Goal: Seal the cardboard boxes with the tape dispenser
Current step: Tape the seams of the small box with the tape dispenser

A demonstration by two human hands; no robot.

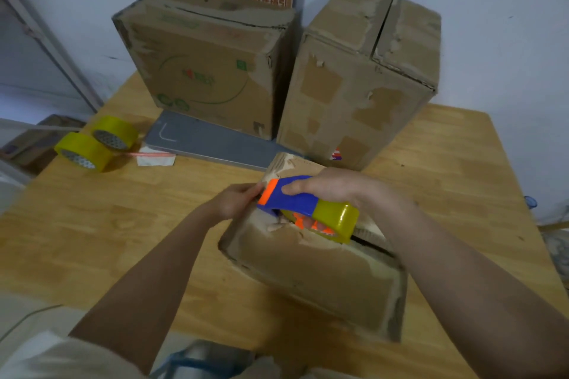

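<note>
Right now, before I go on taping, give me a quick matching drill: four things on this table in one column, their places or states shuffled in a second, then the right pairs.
Things:
1. tape dispenser
2. spare tape rolls
3. small box
4. printed box

Places or states:
A. far left of the table, lying side by side
B. standing at the back, green markings on its front
C. gripped in the right hand, over the small box
D. nearest the person, under both hands

Pairs: 1-C, 2-A, 3-D, 4-B
</note>
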